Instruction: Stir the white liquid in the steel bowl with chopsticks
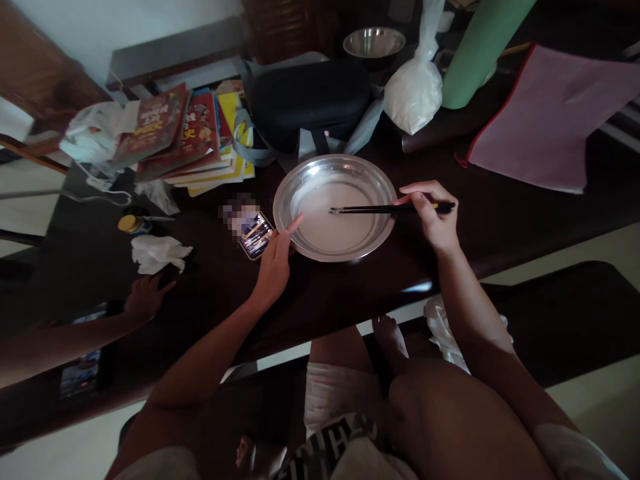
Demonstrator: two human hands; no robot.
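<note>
On the dark surface (345, 293), the metal bowl (286, 200) holds pale liquid (330, 230); the right hand (433, 213), at its three o'clock, pinches black chopsticks (375, 209) dipping inward, while the left hand (275, 257) lies at eight o'clock, one finger over the edge, its grip impossible to tell

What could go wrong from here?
The phone lies right beside the metal bowl, so a vigorous stir with the chopsticks might splash pale liquid onto it. The left hand is at the bowl's rim, so pressing hard there could tilt the bowl and spill some. The right hand holds the chopsticks near their upper end, so they might slip.
</note>
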